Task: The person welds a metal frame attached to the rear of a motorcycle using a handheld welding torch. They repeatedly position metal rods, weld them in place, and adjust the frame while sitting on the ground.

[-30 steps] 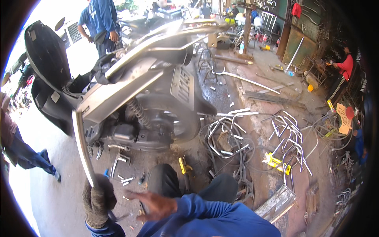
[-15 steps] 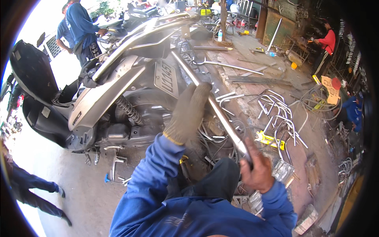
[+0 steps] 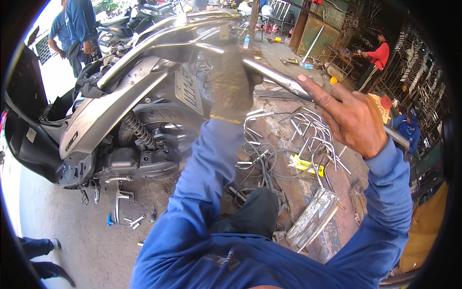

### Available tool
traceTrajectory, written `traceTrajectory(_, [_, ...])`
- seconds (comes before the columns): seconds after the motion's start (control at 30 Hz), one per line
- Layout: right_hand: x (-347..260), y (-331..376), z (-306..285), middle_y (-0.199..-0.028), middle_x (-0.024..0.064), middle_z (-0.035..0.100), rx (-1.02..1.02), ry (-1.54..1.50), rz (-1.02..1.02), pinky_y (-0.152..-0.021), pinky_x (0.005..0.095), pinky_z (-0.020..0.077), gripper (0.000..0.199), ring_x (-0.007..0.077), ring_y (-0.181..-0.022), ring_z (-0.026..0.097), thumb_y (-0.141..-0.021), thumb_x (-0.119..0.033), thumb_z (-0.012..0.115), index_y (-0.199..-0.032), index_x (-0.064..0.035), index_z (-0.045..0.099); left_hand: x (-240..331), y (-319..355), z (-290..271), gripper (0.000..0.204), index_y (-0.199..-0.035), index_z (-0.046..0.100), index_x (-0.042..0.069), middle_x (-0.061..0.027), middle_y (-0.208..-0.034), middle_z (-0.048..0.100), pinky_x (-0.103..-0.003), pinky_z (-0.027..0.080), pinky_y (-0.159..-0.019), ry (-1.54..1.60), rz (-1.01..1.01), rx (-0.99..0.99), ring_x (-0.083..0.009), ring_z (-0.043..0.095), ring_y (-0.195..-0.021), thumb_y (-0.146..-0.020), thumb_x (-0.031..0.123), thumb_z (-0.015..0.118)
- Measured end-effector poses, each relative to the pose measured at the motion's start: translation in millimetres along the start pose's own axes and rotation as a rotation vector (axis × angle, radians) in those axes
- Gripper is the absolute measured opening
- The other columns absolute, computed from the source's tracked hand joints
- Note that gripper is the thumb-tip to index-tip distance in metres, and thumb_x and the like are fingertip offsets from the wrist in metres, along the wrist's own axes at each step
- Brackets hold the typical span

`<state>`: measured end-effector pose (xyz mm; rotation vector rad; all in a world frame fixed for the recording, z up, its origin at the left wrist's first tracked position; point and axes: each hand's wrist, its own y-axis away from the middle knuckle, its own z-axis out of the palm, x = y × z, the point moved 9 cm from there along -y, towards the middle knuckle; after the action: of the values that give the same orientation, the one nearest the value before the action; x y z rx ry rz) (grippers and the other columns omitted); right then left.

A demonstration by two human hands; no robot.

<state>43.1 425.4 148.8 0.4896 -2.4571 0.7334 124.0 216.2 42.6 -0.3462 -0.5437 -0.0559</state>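
A long shiny metal tube (image 3: 279,79) slants across in front of me, its lower right end sticking out beyond my right wrist. My left hand (image 3: 233,86), in a grey-brown knit glove and blurred, is closed round its upper left part. Farther down, my bare right hand (image 3: 353,115) lies over the tube, with some fingers curled across it and the index finger stretched up-left. Just beyond my left hand stands a scooter (image 3: 115,115) with a raised seat, and a bent shiny metal frame (image 3: 130,60) runs along its rear.
Bent metal tubes (image 3: 313,137) and cables (image 3: 264,168) lie on the right floor, near a yellow package (image 3: 305,165) and a worn metal block (image 3: 314,212). A person in red (image 3: 378,55) works at the back right. Two people in blue (image 3: 79,24) stand at the upper left.
The tube's lower end has swung up and right, now lying flatter. My right hand has risen with it, and my left hand has moved slightly up. The view has shifted to the right.
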Motion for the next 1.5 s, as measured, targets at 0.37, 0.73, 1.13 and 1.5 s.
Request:
traceTrajectory(0.37, [-13, 5, -6, -0.071, 0.0073, 0.043, -0.017, 0.134, -0.017, -0.052, 0.0412, 0.0446, 0.073, 0.0253, -0.055, 0.052, -0.084, -0.013, 0.072, -0.151, -0.0276, 0.048, -5, 2, 6, 0.036, -0.12, 0.056, 0.004, -0.0047, -0.076, 0.06, -0.027, 0.045, -0.051, 0.13, -0.064, -0.061, -0.014, 0.055, -0.056, -0.102, 0.034, 0.055])
traceTrajectory(0.73, [-9, 8, -7, -0.069, 0.0056, 0.042, 0.002, 0.246, -0.031, -0.051, 0.0392, 0.0428, 0.074, 0.0244, -0.052, 0.049, -0.082, -0.011, 0.07, -0.15, -0.0305, 0.049, -11, 7, 15, 0.034, -0.111, 0.059, 0.008, -0.0015, -0.075, 0.058, -0.02, 0.04, -0.043, 0.004, -0.156, -0.073, -0.0075, 0.051, -0.053, -0.098, 0.039, 0.06])
traceTrajectory(1.13, [2, 15, -2, -0.072, 0.0098, 0.045, 0.05, 0.142, 0.054, -0.056, 0.0411, 0.0417, 0.074, 0.0276, -0.059, 0.05, -0.083, -0.005, 0.07, -0.151, -0.0235, 0.049, 2, 3, 35, 0.033, -0.094, 0.062, 0.007, -0.0036, -0.061, 0.057, -0.027, 0.037, -0.038, -0.229, -0.023, -0.207, -0.0137, 0.052, -0.042, -0.099, 0.039, 0.054])
traceTrajectory(1.5, [-42, 117, 117, -0.121, 0.0178, 0.066, 0.333, -0.961, 0.621, -0.075, 0.0315, 0.0541, 0.042, 0.0211, -0.085, 0.067, -0.099, -0.015, 0.058, -0.136, 0.0042, 0.052, 3, 64, 19, 0.041, -0.111, 0.065, 0.002, -0.0138, -0.087, 0.069, -0.037, 0.054, -0.073, -1.385, -0.002, -0.933, -0.0251, 0.068, -0.079, -0.104, 0.04, 0.051])
